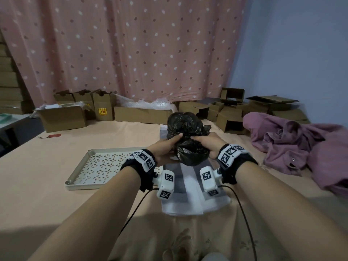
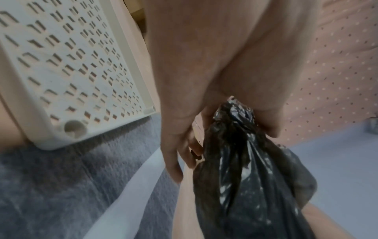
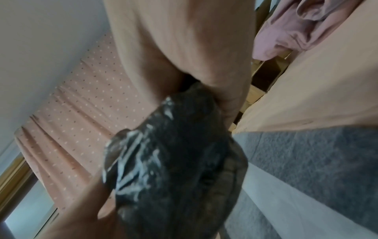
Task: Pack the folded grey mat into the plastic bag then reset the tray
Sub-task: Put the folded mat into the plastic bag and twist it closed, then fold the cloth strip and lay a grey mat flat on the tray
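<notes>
While the black plastic bag (image 1: 185,137) was held bunched above the folded grey mat (image 1: 190,183), left hand (image 1: 165,147) and right hand (image 1: 209,143) fingers were clamped on it, presumably to find its mouth, the tray (image 1: 81,164) left beside.

Pink dotted curtain (image 1: 131,44), blue wall (image 1: 291,44), cardboard boxes (image 1: 141,114)

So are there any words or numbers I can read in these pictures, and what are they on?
No text can be read.
Yellow label on a cardboard box: red print, too small to read.
Wrist markers: black-and-white square codes, no words.
Black plastic bag, tray: no print seen.
</notes>
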Action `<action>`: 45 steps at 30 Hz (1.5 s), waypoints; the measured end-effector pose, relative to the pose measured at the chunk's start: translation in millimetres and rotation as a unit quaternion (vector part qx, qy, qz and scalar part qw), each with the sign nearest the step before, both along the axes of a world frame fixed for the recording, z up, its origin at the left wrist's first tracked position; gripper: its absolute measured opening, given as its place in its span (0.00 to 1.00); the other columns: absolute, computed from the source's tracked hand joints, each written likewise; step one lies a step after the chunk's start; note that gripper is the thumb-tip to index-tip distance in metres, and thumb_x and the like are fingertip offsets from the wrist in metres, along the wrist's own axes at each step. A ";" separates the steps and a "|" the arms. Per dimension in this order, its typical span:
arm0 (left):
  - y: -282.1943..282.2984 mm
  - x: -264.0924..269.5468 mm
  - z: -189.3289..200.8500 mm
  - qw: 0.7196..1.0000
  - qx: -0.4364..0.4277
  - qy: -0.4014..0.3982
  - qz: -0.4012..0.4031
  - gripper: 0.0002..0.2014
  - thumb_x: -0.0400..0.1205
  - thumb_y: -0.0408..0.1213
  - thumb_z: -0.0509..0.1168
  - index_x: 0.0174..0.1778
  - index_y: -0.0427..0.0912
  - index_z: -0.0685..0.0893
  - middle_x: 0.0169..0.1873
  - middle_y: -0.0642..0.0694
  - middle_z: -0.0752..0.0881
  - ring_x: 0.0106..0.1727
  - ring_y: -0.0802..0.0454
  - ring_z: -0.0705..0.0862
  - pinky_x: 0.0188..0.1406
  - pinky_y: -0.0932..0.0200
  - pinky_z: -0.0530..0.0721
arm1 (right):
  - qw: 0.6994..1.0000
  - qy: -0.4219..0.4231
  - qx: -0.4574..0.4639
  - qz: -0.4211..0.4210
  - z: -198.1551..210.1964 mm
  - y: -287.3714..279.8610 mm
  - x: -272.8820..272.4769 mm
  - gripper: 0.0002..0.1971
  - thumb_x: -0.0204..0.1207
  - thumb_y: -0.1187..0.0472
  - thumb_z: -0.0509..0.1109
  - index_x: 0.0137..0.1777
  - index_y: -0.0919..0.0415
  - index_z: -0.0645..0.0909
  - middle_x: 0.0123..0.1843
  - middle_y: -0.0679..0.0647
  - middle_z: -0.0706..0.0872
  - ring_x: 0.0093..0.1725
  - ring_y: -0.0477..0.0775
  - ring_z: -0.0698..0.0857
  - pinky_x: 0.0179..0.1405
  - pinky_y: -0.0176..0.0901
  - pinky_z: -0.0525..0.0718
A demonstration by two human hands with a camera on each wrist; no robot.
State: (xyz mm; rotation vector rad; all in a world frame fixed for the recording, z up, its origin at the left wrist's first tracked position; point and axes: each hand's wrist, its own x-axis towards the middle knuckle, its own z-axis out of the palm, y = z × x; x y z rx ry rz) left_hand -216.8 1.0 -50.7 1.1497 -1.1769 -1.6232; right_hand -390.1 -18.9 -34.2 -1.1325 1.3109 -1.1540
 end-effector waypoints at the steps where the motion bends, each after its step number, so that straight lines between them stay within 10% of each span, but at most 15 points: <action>1: -2.5 -4.0 0.3 1.000 0.000 0.003 -0.007 0.24 0.82 0.52 0.68 0.67 0.39 0.82 0.62 0.37 0.88 0.65 0.40 0.85 0.67 0.41 0.83 | 1.000 -0.004 0.000 -0.014 0.9 0.7 -3.8 0.19 0.72 0.65 0.79 0.63 0.66 0.83 0.58 0.63 0.89 0.56 0.66 0.88 0.58 0.59 0.86; 7: -14.7 -39.1 3.4 0.999 -0.002 -0.030 0.038 0.18 0.83 0.28 0.68 0.69 0.32 0.79 0.62 0.33 0.87 0.59 0.38 0.87 0.53 0.44 0.88 | 1.000 -0.018 -0.009 -0.014 -0.9 -1.3 -32.1 0.20 0.71 0.62 0.80 0.62 0.61 0.83 0.60 0.63 0.89 0.57 0.65 0.88 0.62 0.62 0.85; 11: -19.5 -63.3 0.6 0.998 0.006 -0.014 0.060 0.16 0.84 0.22 0.62 0.68 0.28 0.78 0.58 0.32 0.85 0.61 0.33 0.85 0.55 0.41 0.84 | 0.999 -0.013 0.022 0.029 1.0 4.8 -58.0 0.19 0.75 0.54 0.77 0.63 0.61 0.82 0.57 0.62 0.90 0.53 0.61 0.90 0.47 0.55 0.90; 21: -23.2 -134.7 -15.1 0.997 0.066 -0.035 -0.031 0.09 0.83 0.26 0.66 0.58 0.32 0.79 0.49 0.34 0.86 0.52 0.37 0.86 0.58 0.40 0.84 | 0.990 0.072 0.094 -0.072 -19.9 3.8 -126.7 0.11 0.77 0.71 0.72 0.57 0.70 0.79 0.51 0.68 0.87 0.47 0.67 0.88 0.45 0.61 0.89; 25: -34.3 -162.4 -16.5 0.991 0.078 -0.098 -0.038 0.14 0.84 0.37 0.68 0.60 0.34 0.76 0.53 0.34 0.84 0.46 0.40 0.85 0.44 0.43 0.88 | 0.984 0.085 0.079 -0.139 -36.8 -7.3 -157.9 0.04 0.74 0.74 0.72 0.47 0.70 0.82 0.52 0.69 0.88 0.52 0.69 0.88 0.58 0.67 0.86; 30: -46.3 -192.1 -33.6 0.991 0.089 -0.100 -0.029 0.10 0.86 0.27 0.59 0.62 0.28 0.74 0.62 0.29 0.84 0.62 0.33 0.86 0.61 0.35 0.85 | 0.971 0.157 0.045 -0.174 -55.5 -19.4 -190.4 0.06 0.72 0.71 0.74 0.47 0.63 0.84 0.54 0.64 0.89 0.51 0.61 0.87 0.58 0.54 0.86; 36: -48.5 -202.4 -43.2 0.985 0.069 -0.151 -0.048 0.03 0.83 0.24 0.60 0.45 0.30 0.79 0.59 0.27 0.85 0.60 0.30 0.87 0.61 0.35 0.85 | 0.952 0.257 0.080 -0.148 -67.0 -20.7 -201.1 0.22 0.73 0.62 0.78 0.65 0.68 0.81 0.61 0.63 0.87 0.60 0.63 0.85 0.57 0.46 0.82; 39: -57.4 -198.5 -46.3 0.983 0.059 -0.164 -0.061 0.11 0.78 0.25 0.66 0.55 0.29 0.83 0.58 0.30 0.87 0.59 0.34 0.88 0.61 0.36 0.86 | 0.926 0.331 0.110 -0.145 -64.2 -20.1 -197.4 0.33 0.69 0.51 0.80 0.71 0.67 0.76 0.64 0.62 0.85 0.63 0.62 0.84 0.59 0.45 0.81; 45: -26.4 -168.0 -17.1 0.985 0.070 -0.152 -0.053 0.01 0.84 0.22 0.62 0.49 0.29 0.76 0.45 0.38 0.80 0.49 0.45 0.83 0.54 0.43 0.87 | 0.869 0.429 0.147 -0.199 -44.7 -28.4 -183.1 0.62 0.61 0.31 0.76 0.85 0.65 0.50 0.83 0.65 0.64 0.79 0.68 0.67 0.77 0.62 0.69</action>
